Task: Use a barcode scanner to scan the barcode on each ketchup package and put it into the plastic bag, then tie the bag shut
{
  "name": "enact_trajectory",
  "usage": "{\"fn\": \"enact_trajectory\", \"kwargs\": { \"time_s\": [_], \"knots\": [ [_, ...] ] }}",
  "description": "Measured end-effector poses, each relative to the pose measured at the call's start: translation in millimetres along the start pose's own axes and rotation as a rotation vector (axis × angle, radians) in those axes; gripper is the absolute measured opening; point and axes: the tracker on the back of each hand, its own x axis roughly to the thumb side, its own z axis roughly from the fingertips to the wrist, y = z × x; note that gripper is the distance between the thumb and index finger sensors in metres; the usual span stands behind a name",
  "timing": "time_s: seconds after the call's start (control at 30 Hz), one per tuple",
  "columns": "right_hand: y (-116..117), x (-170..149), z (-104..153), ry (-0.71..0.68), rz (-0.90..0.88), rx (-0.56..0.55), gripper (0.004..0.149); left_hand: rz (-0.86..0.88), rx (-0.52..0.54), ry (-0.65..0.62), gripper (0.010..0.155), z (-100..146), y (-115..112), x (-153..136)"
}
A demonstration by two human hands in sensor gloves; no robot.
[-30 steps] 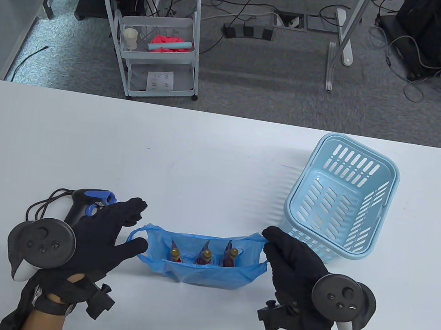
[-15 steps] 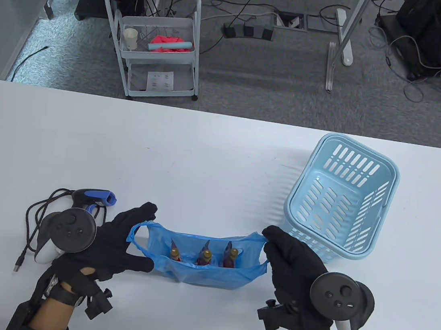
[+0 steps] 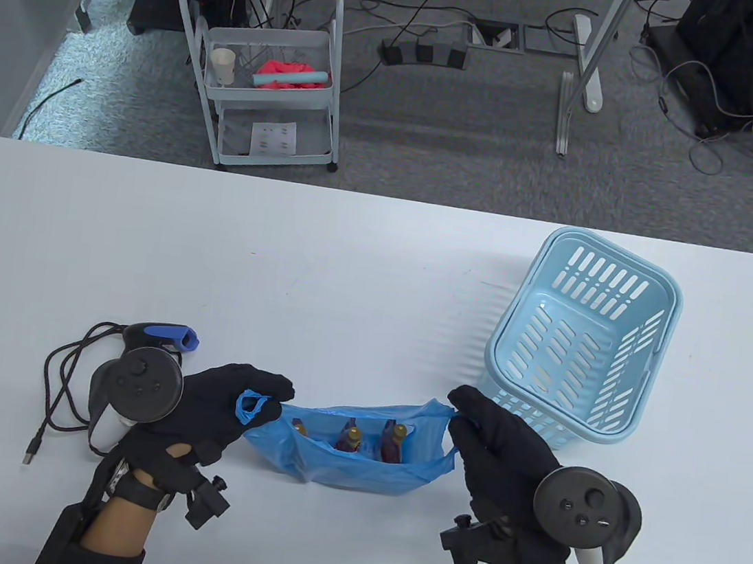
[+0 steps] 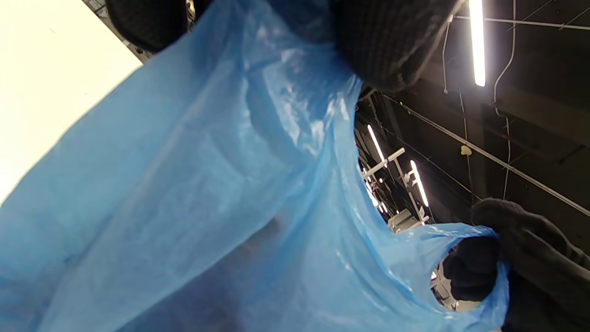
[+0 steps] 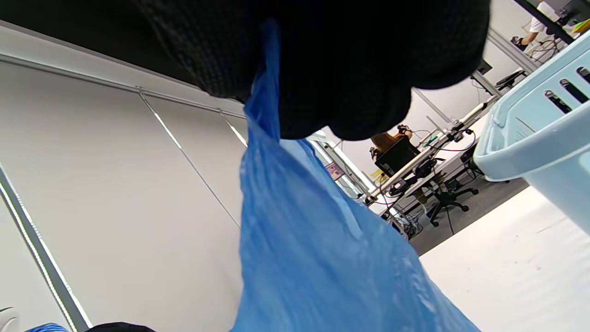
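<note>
**Bag handles gathered: left handle closed in, right handle held**

Since the earlier frames the left hand (image 3: 211, 406) has moved from beside the barcode scanner (image 3: 157, 340) to the bag's left handle loop (image 3: 250, 407) and closed on it, drawing that side inward; the bag's mouth is now narrower. The right hand (image 3: 500, 451) has not shifted.

**State of the hands.** The left hand pinches the left handle loop, with film bunched between its fingers in the left wrist view. The right hand pinches the right handle strip (image 5: 265, 106), which hangs from its curled fingers.

**Location.** The plastic bag (image 3: 359, 463) sits near the bench's front edge, between the two hands. The ketchup packages (image 3: 373, 439) stand inside it, tops showing at the mouth. The basket (image 3: 659, 291) stands just beyond the right hand, towards the bench's right edge; the scanner lies left of the left hand.

**Handling.** The bag is thin, soft film: light, limp and probably slippery against the gloves. It holds no shape of its own, and the packages give it what weight it has. Take hold at the two handle loops, not the body; a hard pull may stretch or tear the film.

**Orientation.** The bag's long axis runs left to right, parallel to the front edge. Its mouth faces upward, with one handle at each end.
</note>
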Motion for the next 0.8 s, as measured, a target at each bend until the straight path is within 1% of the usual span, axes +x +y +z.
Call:
{"fn": "enact_trajectory", "kwargs": {
  "time_s": [0.1,0.13,0.2,0.3,0.4,0.47,0.53,0.6,0.67,0.73,0.8],
  "knots": [
    [-6,1,3,-0.015,0.003,-0.005,0.047,0.007,0.014,-0.005,0.042,2,1,0],
    [-11,0,5,-0.037,0.007,0.018,0.049,0.006,0.015,-0.004,0.042,2,1,0],
    [-18,-4,8,-0.041,-0.003,0.044,0.053,0.001,0.019,-0.002,0.042,2,2,0],
    [-30,-12,18,-0.067,-0.023,0.045,0.057,0.012,0.022,-0.002,0.042,2,1,1],
    [-31,-27,26,-0.051,-0.061,0.086,0.064,0.017,0.028,-0.002,0.042,2,1,1],
    [-21,-42,32,-0.028,-0.109,0.15,0.068,0.02,0.028,0.0,0.042,2,1,1],
    [-10,-54,36,-0.014,-0.168,0.195,0.075,0.021,0.025,0.0,0.042,2,1,2],
    [10,-68,35,-0.003,-0.308,0.252,0.081,0.023,0.022,0.002,0.042,2,0,2],
    [22,-74,32,0.009,-0.383,0.318,0.089,0.016,0.022,0.006,0.042,2,0,2],
    [32,-77,26,0.015,-0.393,0.331,0.095,0.013,0.021,0.009,0.042,2,0,3],
    [40,-78,20,0.003,-0.358,0.344,0.099,0.003,0.02,0.011,0.042,2,1,4]
  ]
}}
